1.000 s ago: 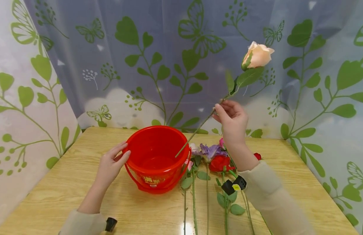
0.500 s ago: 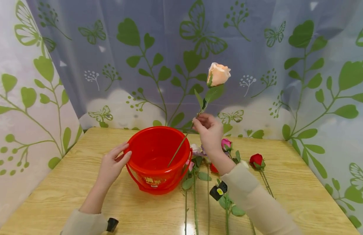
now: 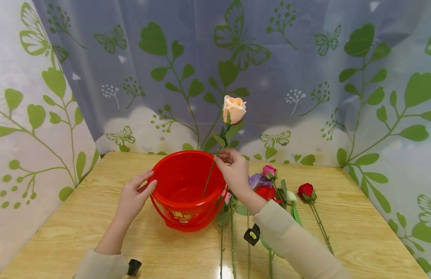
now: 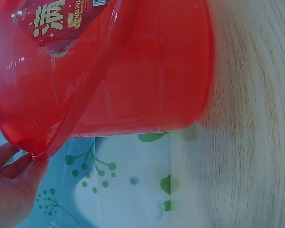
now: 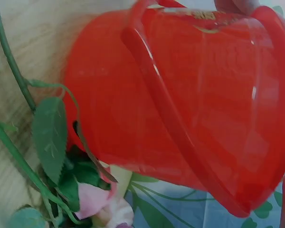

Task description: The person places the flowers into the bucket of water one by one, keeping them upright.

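My right hand (image 3: pixel 236 172) pinches the stem of a peach artificial rose (image 3: pixel 234 110) just under its leaves. The bloom points up, and the lower stem reaches down inside the red plastic bucket (image 3: pixel 201 214). At the bucket's left side, my left hand (image 3: pixel 133 195) holds the rim between thumb and fingers. The left wrist view has these fingers (image 4: pixel 35 173) at the rim where the handle joins. In the right wrist view the bucket wall (image 5: pixel 209 95) fills most of the picture, with the right hand only partly visible at the right edge.
Several artificial flowers lie right of the bucket: a purple flower (image 3: pixel 258 181), a magenta rose (image 3: pixel 269 171), a white bud (image 3: pixel 291 196) and a red rose (image 3: pixel 306 191). Their stems run toward the table's front. A patterned curtain (image 3: pixel 187 93) hangs behind the wooden table (image 3: pixel 61 224).
My right hand has moved left and down with the peach rose, which has turned from slanted to nearly upright as its stem sank deeper into the bucket. The left hand has stayed at the rim.
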Tool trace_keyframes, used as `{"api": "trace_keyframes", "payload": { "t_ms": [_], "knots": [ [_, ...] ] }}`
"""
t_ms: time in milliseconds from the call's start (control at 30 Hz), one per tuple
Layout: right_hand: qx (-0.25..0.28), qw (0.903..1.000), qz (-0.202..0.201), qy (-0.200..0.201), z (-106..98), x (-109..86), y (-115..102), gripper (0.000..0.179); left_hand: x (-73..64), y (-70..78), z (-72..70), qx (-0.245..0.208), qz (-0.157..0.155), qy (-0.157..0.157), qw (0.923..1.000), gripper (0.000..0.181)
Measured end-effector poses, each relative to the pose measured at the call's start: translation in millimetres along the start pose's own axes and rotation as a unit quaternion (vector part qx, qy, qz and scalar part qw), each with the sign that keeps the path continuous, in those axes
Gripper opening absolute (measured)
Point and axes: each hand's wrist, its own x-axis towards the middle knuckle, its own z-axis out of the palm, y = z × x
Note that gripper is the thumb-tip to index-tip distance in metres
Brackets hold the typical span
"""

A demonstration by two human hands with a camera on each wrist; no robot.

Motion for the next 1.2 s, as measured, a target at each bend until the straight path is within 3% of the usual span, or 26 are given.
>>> {"api": "trace_keyframes", "payload": {
  "t_ms": [400,600,833,1200],
  "knots": [
    [-0.069,0.9954,0.002,-0.067,9.9,-7.2,2.4,0.008,-1.0,0.5,0.5,0.004,-0.006,0.000,1.0000,0.032],
    [-0.093,0.9906,0.004,-0.100,12.3,-7.3,0.5,0.010,0.4,-11.0,0.5,0.002,-0.001,-0.001,1.0000,0.032],
    [-0.110,0.9870,0.018,-0.116,14.3,-5.4,-0.4,0.010,3.2,-35.9,1.7,-0.002,-0.002,-0.001,1.0000,0.035],
    [-0.122,0.9844,0.037,-0.122,15.4,-0.9,-6.6,0.010,3.5,-36.5,2.1,0.000,0.002,0.002,1.0000,0.035]
  ]
}}
